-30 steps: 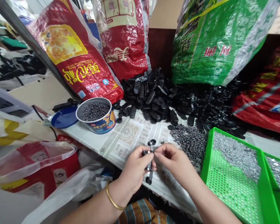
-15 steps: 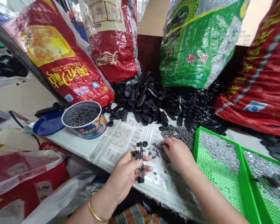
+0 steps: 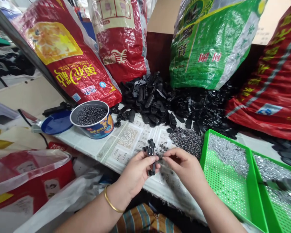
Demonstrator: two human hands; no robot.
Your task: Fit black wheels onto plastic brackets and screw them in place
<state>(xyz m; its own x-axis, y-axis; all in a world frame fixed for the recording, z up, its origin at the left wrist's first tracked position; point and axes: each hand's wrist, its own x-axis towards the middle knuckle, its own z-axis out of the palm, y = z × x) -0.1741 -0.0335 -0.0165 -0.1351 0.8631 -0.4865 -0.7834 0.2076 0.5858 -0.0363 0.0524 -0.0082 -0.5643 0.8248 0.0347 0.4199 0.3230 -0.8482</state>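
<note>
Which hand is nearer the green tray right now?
The right hand. It sits just left of the green tray, close to its near-left rim, while the left hand is further left, holding a black plastic part.

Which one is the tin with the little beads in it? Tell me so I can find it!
Start at the big red sack with yellow writing leaning at the back left. Just below its bottom corner, on the paper-covered table, stands a round tin. It is the only open can, filled with small dark pellets, with a blue lid lying flat to its left.
</note>
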